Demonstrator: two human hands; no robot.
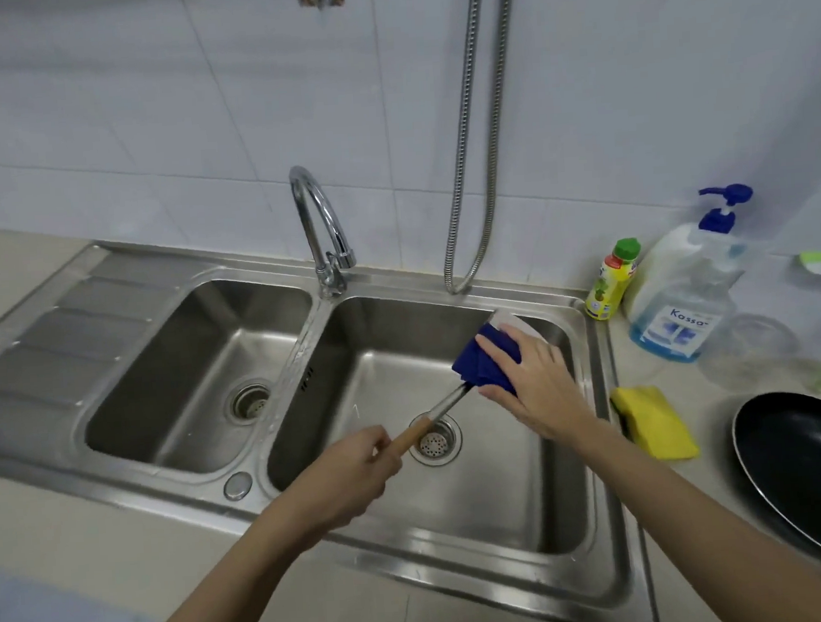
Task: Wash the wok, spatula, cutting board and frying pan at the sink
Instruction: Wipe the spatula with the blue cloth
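Observation:
Over the right basin of the steel double sink [594, 443], my left hand [356, 472] grips the wooden handle of a spatula [441, 407]. Its metal shaft runs up and to the right. My right hand [533, 380] presses a blue cloth [483, 359] wrapped around the spatula's blade, of which only a pale corner shows at the top. A black frying pan [807, 469] lies on the counter at the right edge. No wok or cutting board is in view.
A chrome tap [319, 220] stands between the basins, with no water running. A yellow sponge [655, 420], a small yellow bottle [611, 281], a big pump bottle of blue liquid [681, 294] and a glass bowl [749, 347] stand right of the sink. A hose [467, 163] hangs down the wall.

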